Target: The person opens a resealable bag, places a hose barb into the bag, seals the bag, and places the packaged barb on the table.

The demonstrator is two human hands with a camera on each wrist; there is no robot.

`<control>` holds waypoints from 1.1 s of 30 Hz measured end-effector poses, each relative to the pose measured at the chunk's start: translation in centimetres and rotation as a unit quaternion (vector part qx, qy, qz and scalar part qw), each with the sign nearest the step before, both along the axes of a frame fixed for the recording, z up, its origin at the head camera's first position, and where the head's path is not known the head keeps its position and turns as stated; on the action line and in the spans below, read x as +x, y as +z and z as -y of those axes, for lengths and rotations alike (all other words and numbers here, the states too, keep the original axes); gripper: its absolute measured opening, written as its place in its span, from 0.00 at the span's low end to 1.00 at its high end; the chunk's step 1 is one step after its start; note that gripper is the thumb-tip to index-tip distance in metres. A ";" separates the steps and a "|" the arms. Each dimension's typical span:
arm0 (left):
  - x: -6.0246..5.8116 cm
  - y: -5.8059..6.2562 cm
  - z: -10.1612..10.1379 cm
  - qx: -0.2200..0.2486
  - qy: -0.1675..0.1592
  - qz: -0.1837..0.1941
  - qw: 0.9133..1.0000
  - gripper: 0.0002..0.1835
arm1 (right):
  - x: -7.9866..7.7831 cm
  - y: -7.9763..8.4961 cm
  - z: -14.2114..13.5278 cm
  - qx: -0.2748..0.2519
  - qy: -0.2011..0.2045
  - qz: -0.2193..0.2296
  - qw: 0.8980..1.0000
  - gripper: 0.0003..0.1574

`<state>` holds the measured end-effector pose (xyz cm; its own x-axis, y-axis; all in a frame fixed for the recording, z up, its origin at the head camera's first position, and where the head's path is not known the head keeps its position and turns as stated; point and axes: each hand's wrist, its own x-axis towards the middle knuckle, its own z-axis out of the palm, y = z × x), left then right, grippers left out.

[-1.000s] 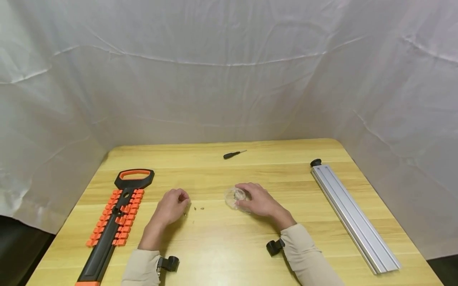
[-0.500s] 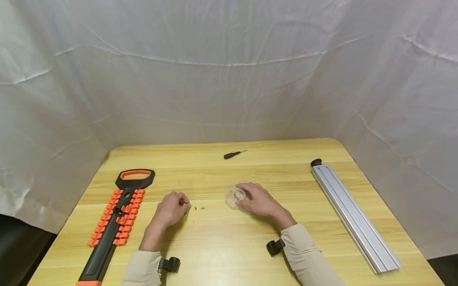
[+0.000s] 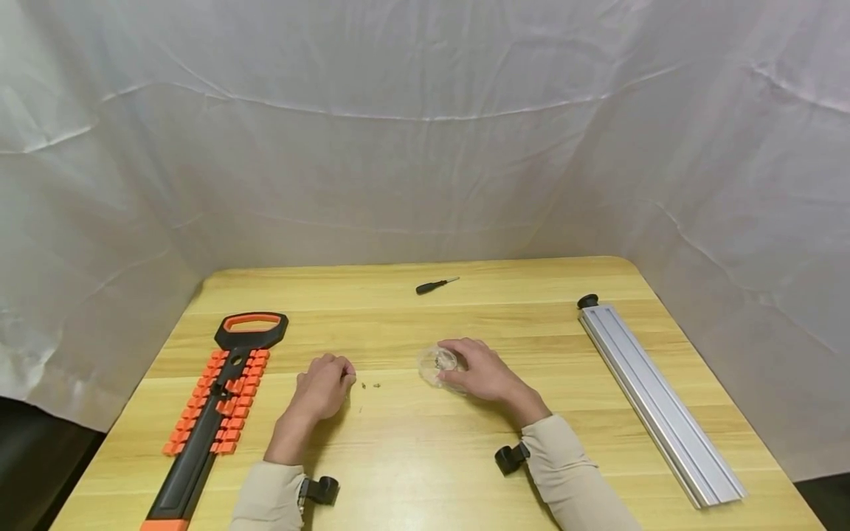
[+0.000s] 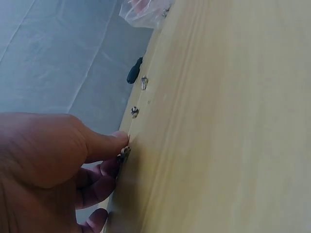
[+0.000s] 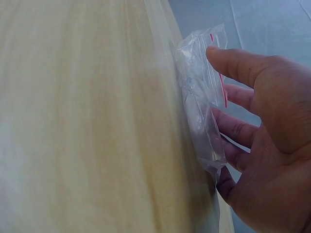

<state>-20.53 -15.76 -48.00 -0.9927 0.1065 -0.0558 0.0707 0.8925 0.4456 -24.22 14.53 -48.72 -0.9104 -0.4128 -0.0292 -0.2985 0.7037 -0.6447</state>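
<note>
My left hand is low over the table, left of centre. In the left wrist view its thumb and bent fingers close around a small metal screw near the tabletop. Two more small screws, one nearer and one farther, lie in a row beyond the thumb. My right hand holds a clear zip bag with a red seal line, thumb on one side and fingers on the other. Several tiny metal pieces show inside the bag in the head view.
A small black screwdriver lies toward the table's back edge. A black rack with orange clips lies at left. At right lies a long silver metal rail with a black knob. Grey cloth hangs around the wooden table.
The left hand has turned slightly, and its fingers have drawn together near the screw that showed beside them. The right hand and the bag stay in nearly the same spot.
</note>
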 end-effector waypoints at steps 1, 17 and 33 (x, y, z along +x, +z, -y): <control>-0.1 0.0 -0.1 0.000 -0.001 0.000 1.000 0.06 | 0.0 0.0 0.0 -0.001 0.000 -0.001 1.000 0.35; -0.8 0.2 -2.9 0.095 -0.035 -0.057 0.993 0.06 | -0.1 0.0 0.0 0.002 0.004 -0.005 1.000 0.36; -1.8 1.3 -8.6 0.115 -0.095 -0.084 0.985 0.05 | 0.1 0.3 0.1 0.003 0.007 -0.016 1.000 0.36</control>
